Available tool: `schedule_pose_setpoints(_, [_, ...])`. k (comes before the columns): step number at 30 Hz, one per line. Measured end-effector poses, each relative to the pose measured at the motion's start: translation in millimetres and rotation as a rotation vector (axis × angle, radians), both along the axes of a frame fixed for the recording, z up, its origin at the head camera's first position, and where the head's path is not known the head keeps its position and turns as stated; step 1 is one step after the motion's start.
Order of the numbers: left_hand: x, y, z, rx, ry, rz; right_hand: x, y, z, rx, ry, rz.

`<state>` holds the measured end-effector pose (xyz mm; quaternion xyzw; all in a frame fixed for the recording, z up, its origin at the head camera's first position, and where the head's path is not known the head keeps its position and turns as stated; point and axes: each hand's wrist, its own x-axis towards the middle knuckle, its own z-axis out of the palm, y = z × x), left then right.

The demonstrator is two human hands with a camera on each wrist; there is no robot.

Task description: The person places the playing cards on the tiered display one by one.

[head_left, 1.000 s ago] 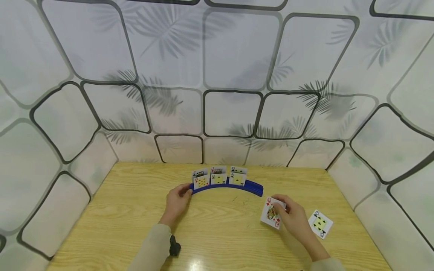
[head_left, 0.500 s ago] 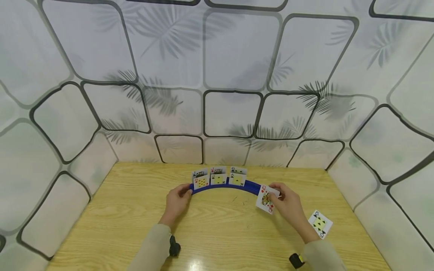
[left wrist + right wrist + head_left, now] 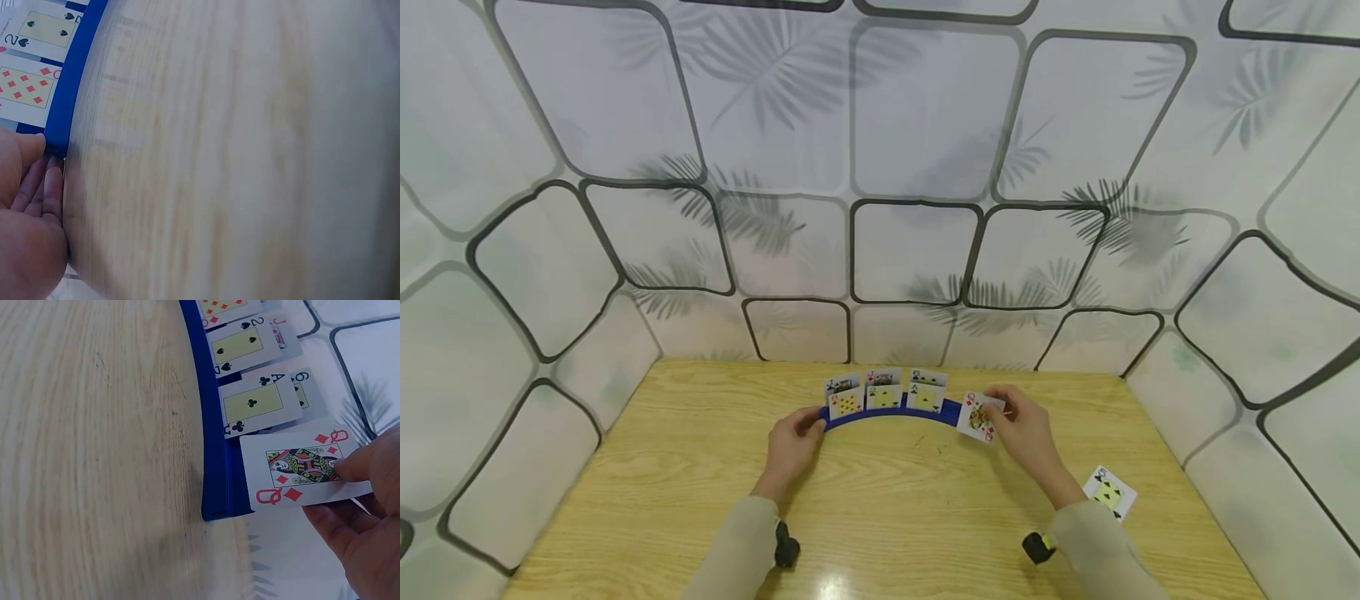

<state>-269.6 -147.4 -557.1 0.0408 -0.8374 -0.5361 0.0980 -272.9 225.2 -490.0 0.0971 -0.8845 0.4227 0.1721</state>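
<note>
A curved blue card holder (image 3: 895, 409) stands on the table with two rows of playing cards in it. At its left end my left hand (image 3: 794, 442) grips the tip between thumb and fingers. The queen of diamonds (image 3: 300, 465) is pinched between the thumb and fingers of my right hand (image 3: 1024, 427), face toward me, over the right end of the holder. Left of that card in the right wrist view are the ace of clubs (image 3: 256, 406), with a six behind it, and the two of spades (image 3: 247, 349), with a jack behind. Leftmost in front stands a diamonds card (image 3: 25, 90).
A five of clubs or spades card (image 3: 1108, 492) lies face up on the wooden table (image 3: 895, 517), partly covered by the right sleeve (image 3: 1093, 537). Patterned panels (image 3: 917, 250) enclose the table at the back and both sides.
My right hand has carried the queen of diamonds left and away from me, from over the table to the holder's right end. The left hand has stayed at the holder's left end.
</note>
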Motion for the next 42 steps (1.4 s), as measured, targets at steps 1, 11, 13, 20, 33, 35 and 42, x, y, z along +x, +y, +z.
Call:
schedule_pose_setpoints(1, [0.0, -0.1, -0.1, 0.0, 0.002, 0.0, -1.3, -1, 0.7, -0.001, 0.002, 0.0])
schedule_pose_setpoints(11, [0.3, -0.2, 0.1, -0.002, 0.0, -0.003, -11.6, -5, 5.7, -0.031, -0.009, -0.005])
schedule_pose_setpoints(13, [0.4, -0.3, 0.6, -0.004, 0.001, -0.004, -13.6, -6, 5.8, -0.029, -0.008, -0.005])
schedule_pose_setpoints(20, [0.9, -0.3, 1.0, -0.014, 0.008, -0.004, -19.3, -9, 5.7, -0.038, 0.011, -0.026])
schedule_pose_setpoints(33, [0.7, -0.4, 1.4, -0.013, 0.019, -0.006, -30.0, -10, 2.3, -0.034, 0.05, -0.05])
schedule_pose_setpoints(35, [0.4, -0.5, 1.3, -0.018, 0.029, -0.006, -30.7, -10, 2.3, -0.038, 0.05, -0.046])
schedule_pose_setpoints(42, [0.5, -0.6, 0.9, -0.005, 0.018, -0.003, -32.0, -12, 3.3, -0.04, 0.035, -0.034])
